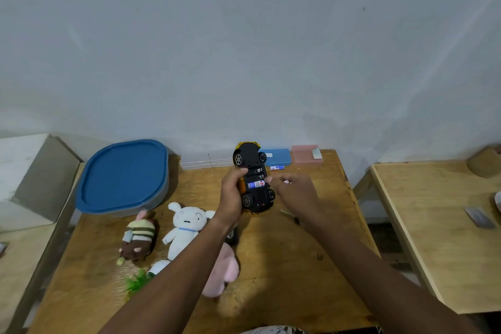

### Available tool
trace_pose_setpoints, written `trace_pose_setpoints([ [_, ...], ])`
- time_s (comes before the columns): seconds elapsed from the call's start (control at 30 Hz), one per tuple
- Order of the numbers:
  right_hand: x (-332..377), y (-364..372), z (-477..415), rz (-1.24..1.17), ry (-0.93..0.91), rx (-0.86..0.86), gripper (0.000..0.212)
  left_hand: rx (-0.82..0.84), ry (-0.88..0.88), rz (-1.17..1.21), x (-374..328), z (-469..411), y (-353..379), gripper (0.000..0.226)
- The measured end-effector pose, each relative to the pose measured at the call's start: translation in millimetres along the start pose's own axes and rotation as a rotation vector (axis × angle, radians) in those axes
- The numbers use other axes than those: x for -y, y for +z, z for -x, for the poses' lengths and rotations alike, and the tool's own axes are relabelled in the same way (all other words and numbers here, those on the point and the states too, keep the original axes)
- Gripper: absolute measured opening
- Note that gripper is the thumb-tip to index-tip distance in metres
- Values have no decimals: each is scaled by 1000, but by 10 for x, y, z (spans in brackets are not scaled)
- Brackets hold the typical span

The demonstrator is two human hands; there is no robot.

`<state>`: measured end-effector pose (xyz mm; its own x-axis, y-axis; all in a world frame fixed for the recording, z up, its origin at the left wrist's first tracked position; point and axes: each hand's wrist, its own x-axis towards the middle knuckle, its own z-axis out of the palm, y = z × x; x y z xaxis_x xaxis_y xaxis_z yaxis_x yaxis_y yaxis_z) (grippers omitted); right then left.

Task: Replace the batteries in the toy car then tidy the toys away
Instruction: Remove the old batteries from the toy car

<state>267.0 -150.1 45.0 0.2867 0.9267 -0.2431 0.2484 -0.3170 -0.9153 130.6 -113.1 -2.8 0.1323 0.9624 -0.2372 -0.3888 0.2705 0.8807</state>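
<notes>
I am looking down through the head camera at a wooden table (pixel 284 266) set against a pale wall. My left hand (pixel 231 192) grips the toy car (pixel 250 156) by its side, fingers curled round the yellow body, holding it upside down just above the middle of the table. The car's black underside faces me and the battery bay is open, with one battery (pixel 256 184) lying in it. My right hand (pixel 295 190) is at the car's other side, fingers curled with a fingertip at the edge of the bay. I cannot tell whether it holds anything.

A spare battery (pixel 277 167) lies beside a blue box (pixel 279 156) and a pink box (pixel 305 154) at the back. On the left are a tub with a blue lid (pixel 123 176), a white plush toy (pixel 187 225), a brown striped plush toy (pixel 138 238) and a pink plush toy (pixel 225 271).
</notes>
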Motion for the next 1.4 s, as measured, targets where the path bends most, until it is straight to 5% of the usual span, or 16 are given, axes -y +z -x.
trace_pose_setpoints([
  [0.1,-26,69,-1,138,-52,-84,19,-1,123,-72,4,-23,24,47],
  [0.27,-34,130,-4,41,-35,-49,21,6,228,-130,18,-29,33,37],
  [0.53,-18,260,4,-81,83,51,30,23,261,-181,93,-25,47,36],
  [0.73,-67,215,-75,53,-1,-96,17,-37,243,-64,64,-39,86,34],
  [1.4,-131,243,-26,-126,71,-49,24,-16,271,-165,151,17,174,42],
])
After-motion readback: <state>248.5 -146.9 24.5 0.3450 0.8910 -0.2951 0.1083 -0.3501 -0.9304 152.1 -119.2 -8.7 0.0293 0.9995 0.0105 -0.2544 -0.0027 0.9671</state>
